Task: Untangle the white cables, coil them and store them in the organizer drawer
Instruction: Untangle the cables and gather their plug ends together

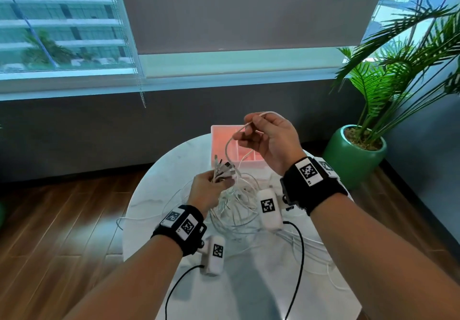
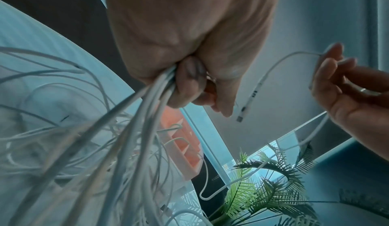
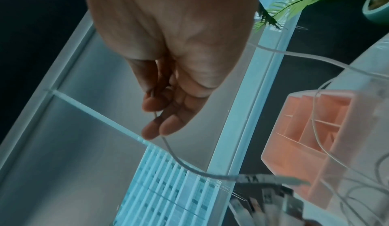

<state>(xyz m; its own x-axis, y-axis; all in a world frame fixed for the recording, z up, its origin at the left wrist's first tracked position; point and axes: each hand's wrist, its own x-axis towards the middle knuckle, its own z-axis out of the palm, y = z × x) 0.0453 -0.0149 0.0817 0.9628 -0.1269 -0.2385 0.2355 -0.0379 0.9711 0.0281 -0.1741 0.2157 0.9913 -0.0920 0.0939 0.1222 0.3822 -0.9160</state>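
Note:
My left hand (image 1: 216, 185) grips a bunch of white cable ends (image 1: 222, 169), connectors pointing up, just above the round marble table (image 1: 154, 195). From this fist (image 2: 189, 83) the bundled cables (image 2: 143, 121) run down into a loose tangle (image 1: 239, 210) on the tabletop. My right hand (image 1: 254, 130) is raised higher, over the pink organizer drawer (image 1: 224, 130), and pinches a single white cable (image 1: 227, 148) that loops down to the bunch. In the right wrist view this cable (image 3: 179, 159) leaves the fingers (image 3: 166, 126) and ends in a connector (image 3: 263, 179). The drawer (image 3: 305, 138) has several empty compartments.
A palm in a green pot (image 1: 353, 155) stands on the wooden floor (image 1: 62, 220) right of the table. A dark wall and window sill run behind. Black leads from the wrist cameras (image 1: 298, 257) trail over the table's near side.

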